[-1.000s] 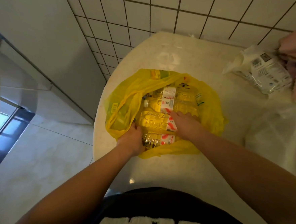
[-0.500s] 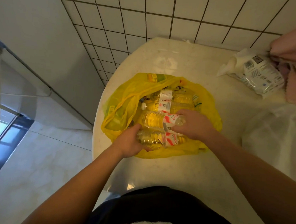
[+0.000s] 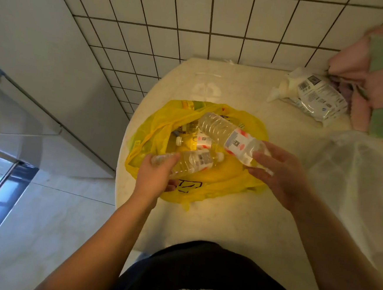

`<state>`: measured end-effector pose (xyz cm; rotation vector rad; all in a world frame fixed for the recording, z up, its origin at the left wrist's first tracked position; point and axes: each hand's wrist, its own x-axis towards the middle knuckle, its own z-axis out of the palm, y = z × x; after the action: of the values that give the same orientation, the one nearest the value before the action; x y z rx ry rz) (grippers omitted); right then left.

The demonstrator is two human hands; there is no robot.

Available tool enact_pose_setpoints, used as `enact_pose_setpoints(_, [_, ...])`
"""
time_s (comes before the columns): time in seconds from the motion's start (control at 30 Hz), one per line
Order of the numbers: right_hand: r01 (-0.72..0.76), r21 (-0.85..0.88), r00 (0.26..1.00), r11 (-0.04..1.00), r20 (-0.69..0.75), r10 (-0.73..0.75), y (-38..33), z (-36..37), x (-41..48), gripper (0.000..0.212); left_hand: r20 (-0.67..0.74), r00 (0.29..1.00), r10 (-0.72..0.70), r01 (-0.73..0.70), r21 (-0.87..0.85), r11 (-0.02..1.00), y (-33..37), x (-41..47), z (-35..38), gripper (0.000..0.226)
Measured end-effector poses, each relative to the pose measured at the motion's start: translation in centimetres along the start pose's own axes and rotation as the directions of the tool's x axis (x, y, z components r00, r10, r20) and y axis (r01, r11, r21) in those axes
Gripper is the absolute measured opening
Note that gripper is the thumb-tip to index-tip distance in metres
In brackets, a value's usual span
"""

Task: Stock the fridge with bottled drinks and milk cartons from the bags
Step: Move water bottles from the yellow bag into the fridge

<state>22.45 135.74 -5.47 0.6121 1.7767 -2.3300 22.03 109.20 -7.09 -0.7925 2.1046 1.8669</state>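
Over the table (image 3: 226, 215), two bottles that lay inside the bag (image 3: 217, 185) half a second ago are now lifted clear. The right bottle (image 3: 223, 131) slants above the bag's right side, its neck end gripped by the right hand (image 3: 281, 173). The left bottle (image 3: 191, 162) hangs over the bag's near-left, its base held by the left hand (image 3: 154, 176). A third bottle (image 3: 201, 141) stays inside. Probably both go to the fridge next.

Yellow bag (image 3: 217, 185) mouth partly barred: upper water bottle (image 3: 218, 129) and lower water bottle (image 3: 191, 163) cross above it. Bare countertop (image 3: 225, 226) nearside and toward tiled wall (image 3: 193, 43). Right side crowded: translucent white bag (image 3: 353, 178), white plastic packet (image 3: 316, 97), pink and green cloths (image 3: 376, 78).
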Motion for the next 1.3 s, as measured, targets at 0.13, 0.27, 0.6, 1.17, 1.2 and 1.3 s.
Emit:
enact_pose_setpoints(0.13, [0.205, 0.098, 0.969, 0.974, -0.162, -0.188, -1.9, 0.0, -0.4, 0.033, 0.051, 0.986, -0.161, 0.166, -0.109, 0.98, -0.4, -0.7, -0.9, 0.036])
enact_pose_setpoints(0.27, [0.416, 0.029, 0.881, 0.909, -0.262, -0.395, -4.5, 0.8, -1.2, 0.012, 0.219, 0.924, -0.314, 0.357, -0.197, 0.913, -2.3, -2.5, -0.7, 0.042])
enact_pose_setpoints(0.6, [0.465, -0.273, 0.833, 0.842, -0.187, -0.52, -2.4, 3.0, -4.8, 0.017, 0.703, 0.673, -0.231, 0.538, -0.251, 0.805, -4.2, -6.5, -1.6, 0.077])
enact_pose_setpoints(1.17, [0.488, -0.413, 0.791, 0.769, -0.162, -0.589, 5.8, 11.4, -18.7, 0.016, 0.718, 0.693, 0.058, -0.048, -0.034, 0.998, -9.8, -11.6, -12.6, 0.082])
enact_pose_setpoints(1.2, [0.493, -0.409, 0.795, 0.768, -0.148, -0.589, 6.9, 12.6, -20.1, 0.016, 0.731, 0.68, 0.054, -0.049, -0.029, 0.998, -10.6, -12.5, -14.0, 0.08])
enact_pose_setpoints(1.3, [0.508, -0.42, 0.796, 0.752, -0.105, -0.596, 10.5, 16.3, -24.2, 0.017, 0.722, 0.689, 0.063, -0.057, -0.033, 0.998, -13.5, -15.2, -18.8, 0.08])
